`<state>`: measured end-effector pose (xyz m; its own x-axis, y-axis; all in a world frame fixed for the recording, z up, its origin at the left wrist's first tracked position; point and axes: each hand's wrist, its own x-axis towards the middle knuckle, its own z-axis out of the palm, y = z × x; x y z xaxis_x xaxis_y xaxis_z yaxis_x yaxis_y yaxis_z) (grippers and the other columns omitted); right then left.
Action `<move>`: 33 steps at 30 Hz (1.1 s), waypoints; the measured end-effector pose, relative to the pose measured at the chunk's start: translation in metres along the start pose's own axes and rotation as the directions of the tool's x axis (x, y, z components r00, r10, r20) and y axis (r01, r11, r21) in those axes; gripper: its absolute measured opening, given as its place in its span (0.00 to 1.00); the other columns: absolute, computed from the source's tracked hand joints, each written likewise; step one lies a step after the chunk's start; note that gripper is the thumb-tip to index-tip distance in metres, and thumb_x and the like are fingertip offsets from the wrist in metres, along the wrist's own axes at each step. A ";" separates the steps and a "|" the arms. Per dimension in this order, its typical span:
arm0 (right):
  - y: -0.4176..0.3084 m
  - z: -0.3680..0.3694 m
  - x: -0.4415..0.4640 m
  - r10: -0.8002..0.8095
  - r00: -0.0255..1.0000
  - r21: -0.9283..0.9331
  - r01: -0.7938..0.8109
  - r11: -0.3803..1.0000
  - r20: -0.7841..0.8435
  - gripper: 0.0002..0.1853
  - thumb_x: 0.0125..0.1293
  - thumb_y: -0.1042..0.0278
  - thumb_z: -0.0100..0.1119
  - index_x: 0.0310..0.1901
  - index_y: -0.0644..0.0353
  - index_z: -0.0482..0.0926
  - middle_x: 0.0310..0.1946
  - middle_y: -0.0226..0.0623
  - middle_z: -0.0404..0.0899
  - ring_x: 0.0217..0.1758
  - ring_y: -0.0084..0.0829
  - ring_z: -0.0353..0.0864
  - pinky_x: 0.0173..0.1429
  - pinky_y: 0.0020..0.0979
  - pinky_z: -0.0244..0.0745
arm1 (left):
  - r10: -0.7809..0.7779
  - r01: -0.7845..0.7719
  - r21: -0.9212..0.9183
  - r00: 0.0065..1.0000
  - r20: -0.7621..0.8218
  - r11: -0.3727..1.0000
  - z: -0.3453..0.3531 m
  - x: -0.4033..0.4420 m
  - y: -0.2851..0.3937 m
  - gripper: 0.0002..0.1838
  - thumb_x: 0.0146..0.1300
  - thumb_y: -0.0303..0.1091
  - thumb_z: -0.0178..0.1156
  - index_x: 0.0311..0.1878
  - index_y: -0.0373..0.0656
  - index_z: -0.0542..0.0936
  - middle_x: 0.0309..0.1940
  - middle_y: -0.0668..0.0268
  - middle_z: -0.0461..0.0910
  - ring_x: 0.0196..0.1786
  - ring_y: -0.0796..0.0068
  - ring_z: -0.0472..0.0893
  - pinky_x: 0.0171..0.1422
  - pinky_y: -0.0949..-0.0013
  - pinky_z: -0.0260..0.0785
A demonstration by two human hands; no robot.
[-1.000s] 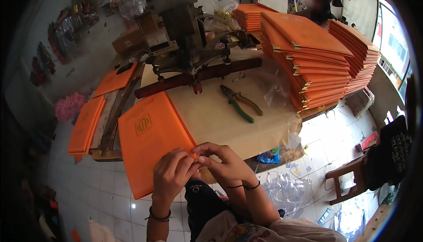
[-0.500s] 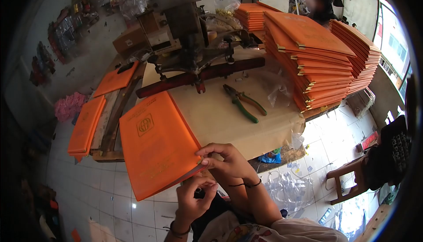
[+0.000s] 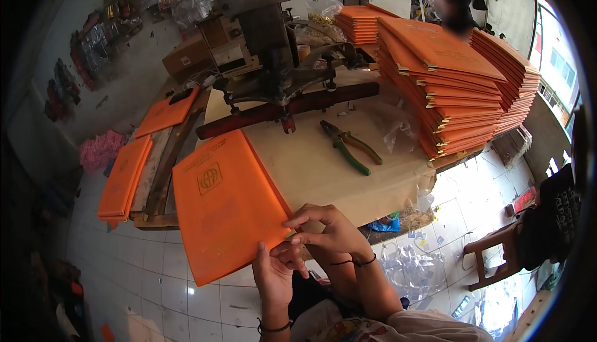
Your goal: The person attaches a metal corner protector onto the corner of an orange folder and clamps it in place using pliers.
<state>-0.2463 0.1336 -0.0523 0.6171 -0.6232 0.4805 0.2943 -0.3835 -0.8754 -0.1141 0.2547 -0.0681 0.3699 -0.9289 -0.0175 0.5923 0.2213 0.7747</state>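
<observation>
Now that it has risen, the left hand [image 3: 274,281] touches the folder [image 3: 231,208].

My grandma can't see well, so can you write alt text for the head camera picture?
A person's right hand and left hand are at the near corner of an orange folder. Pliers lie on brown paper beyond, with stacked folders to the right.

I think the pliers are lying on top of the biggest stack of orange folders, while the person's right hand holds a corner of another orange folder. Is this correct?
Not entirely: the head view shows the pliers lying on the beige-covered table, not on the biggest stack. The right hand does hold a corner of another orange folder.
</observation>
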 end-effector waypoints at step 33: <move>-0.043 -0.012 0.007 -0.178 0.977 -0.562 0.215 0.799 0.121 0.11 0.49 0.71 0.77 0.36 0.53 0.88 0.29 0.27 0.83 0.37 0.33 0.82 0.43 0.34 0.77 | -0.306 0.409 -0.379 0.902 0.304 0.830 0.017 -0.014 0.037 0.40 0.80 0.63 0.29 0.74 0.33 0.61 0.71 0.42 0.66 0.74 0.45 0.65 0.76 0.45 0.62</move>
<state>-0.2632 0.1372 -0.0107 0.6385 -0.4583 0.6183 -0.0429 -0.8233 -0.5660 -0.1093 0.2714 -0.0282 -0.0646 -0.9961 -0.0607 0.9141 -0.0835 0.3969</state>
